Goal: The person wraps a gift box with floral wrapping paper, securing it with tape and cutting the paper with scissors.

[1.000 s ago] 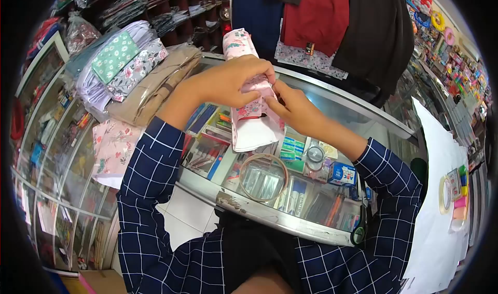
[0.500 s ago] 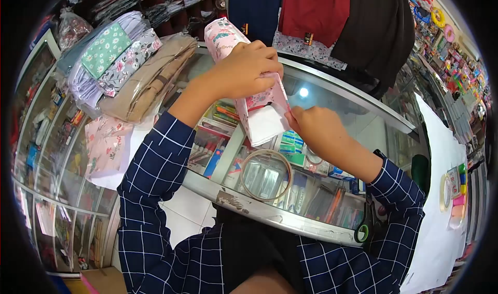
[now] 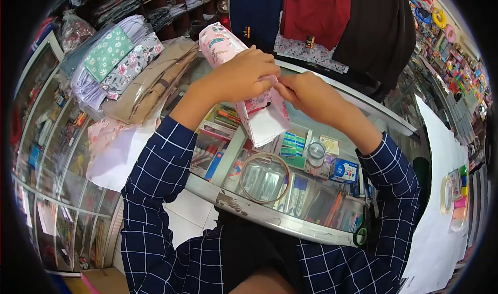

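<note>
Holds pink floral parcel (image 3: 220, 42) above glass counter (image 3: 290, 224) with left hand (image 3: 244, 73), fingers curled round its middle; works at paper edge (image 3: 270, 79) with right hand (image 3: 316, 99), fingertips drawn in close, can't make out exact pinch. Needs snug left hold without denting, edge drawn taut, fold creased evenly from corner outward

Upper left: green daisy-patterned cloth (image 3: 110, 54), with brown garments in clear plastic (image 3: 150, 89) just beside it. Upper centre: red cloth (image 3: 316, 19) hanging between navy cloth (image 3: 254, 14) and dark brown cloth (image 3: 376, 35). Centre right: blue box (image 3: 343, 170), seen through the glass of the worktop (image 3: 290, 225). Upper right: yellow ring (image 3: 439, 18).
</note>
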`<state>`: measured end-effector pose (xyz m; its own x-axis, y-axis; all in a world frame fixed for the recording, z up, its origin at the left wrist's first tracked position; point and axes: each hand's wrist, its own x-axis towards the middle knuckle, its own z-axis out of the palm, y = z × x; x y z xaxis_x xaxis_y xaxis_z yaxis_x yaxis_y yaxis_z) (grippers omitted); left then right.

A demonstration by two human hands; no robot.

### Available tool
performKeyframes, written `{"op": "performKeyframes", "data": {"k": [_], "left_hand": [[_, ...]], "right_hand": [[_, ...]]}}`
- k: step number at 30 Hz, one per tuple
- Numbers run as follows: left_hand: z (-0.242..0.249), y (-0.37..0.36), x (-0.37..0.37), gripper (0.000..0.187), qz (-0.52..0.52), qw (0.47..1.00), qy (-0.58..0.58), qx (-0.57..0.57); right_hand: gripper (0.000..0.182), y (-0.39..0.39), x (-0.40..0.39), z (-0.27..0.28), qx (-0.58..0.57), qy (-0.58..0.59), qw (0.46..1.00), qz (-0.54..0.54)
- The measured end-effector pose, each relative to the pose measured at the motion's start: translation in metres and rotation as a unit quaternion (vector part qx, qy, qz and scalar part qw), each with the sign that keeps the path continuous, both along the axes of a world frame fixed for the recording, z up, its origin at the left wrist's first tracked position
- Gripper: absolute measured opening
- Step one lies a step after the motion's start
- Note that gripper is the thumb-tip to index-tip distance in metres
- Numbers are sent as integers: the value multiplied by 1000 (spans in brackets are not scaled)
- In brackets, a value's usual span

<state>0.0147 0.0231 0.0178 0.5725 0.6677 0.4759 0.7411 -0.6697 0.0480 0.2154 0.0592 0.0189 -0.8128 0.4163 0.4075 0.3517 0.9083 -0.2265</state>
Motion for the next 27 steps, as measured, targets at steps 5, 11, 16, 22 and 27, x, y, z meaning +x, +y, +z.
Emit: {"op": "performKeyframes", "data": {"k": [5, 11, 16, 22, 27], "left_hand": [[6, -4, 3, 19, 3, 998, 14, -60], [4, -4, 1, 18, -4, 999, 8, -54], [3, -8, 2, 19, 23, 999, -3, -40], [-4, -35, -16, 17, 39, 993, -109, -9], [-15, -84, -24, 21, 77, 972, -213, -63]], "right_hand": [[18, -10, 3, -4, 26, 7, 999, -26], [14, -29, 16, -17, 8, -37, 998, -58], [17, -40, 40, -28, -58, -88, 993, -54], [43, -33, 50, -8, -274, -70, 959, -3], [47, -26, 17, -41, -288, 92, 953, 25]]}}
